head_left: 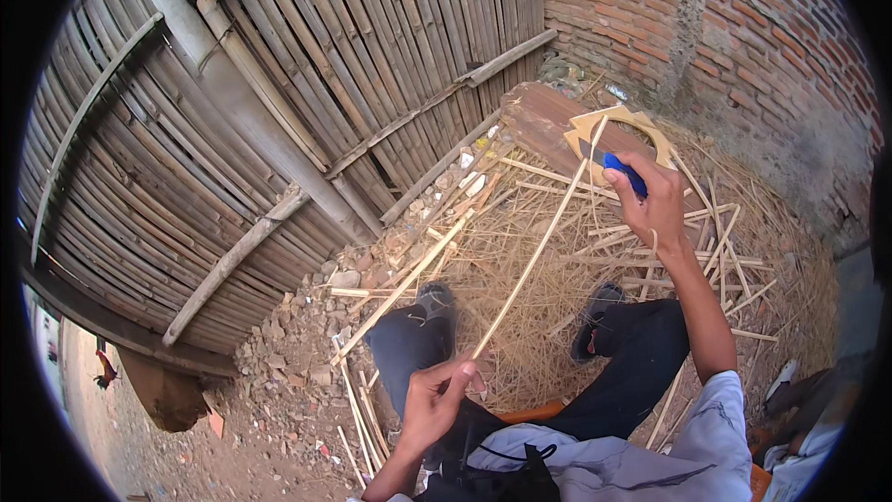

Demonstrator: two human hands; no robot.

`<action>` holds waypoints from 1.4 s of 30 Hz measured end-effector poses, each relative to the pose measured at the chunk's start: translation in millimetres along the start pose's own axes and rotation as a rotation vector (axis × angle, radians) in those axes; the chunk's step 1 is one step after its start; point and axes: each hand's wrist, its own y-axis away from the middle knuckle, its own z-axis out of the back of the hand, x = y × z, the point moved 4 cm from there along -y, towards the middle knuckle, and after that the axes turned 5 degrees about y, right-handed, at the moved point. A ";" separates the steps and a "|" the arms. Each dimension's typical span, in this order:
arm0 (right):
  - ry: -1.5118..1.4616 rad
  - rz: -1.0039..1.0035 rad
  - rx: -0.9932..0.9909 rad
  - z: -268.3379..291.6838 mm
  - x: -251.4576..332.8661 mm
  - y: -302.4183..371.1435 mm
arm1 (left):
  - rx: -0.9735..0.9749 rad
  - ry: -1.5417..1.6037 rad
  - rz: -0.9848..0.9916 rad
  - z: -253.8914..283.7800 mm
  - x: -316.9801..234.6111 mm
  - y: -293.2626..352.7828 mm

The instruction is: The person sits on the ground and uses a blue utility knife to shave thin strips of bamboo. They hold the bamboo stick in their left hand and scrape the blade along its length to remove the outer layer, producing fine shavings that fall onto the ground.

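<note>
My left hand (pixel 437 404) pinches the near end of a long, thin bamboo strip (pixel 532 262), low in front of my lap. The strip slants up and away to the right. Near its far end, my right hand (pixel 653 197) is closed round a blue-handled knife (pixel 624 173). The knife's dark blade lies against or very close to the strip; whether it touches I cannot tell. Just beyond the blade is a flat tan ring with a jagged outer edge (pixel 662 141), partly hidden by my right hand. It rests on a brown wooden board (pixel 537 123).
Fine shavings (pixel 520 316) cover the ground between my feet. Several cut strips lie in piles to the right (pixel 734 256) and by my left leg (pixel 358 409). A bamboo fence (pixel 390 46) stands at left, a brick wall (pixel 641 28) at back right. Rubble (pixel 269 363) and a rooster (pixel 104 370) are at left.
</note>
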 end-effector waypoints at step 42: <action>-0.301 0.011 0.159 -28.3 84.7 133.0 | -0.018 0.135 -0.029 -52.1 -8.7 -47.4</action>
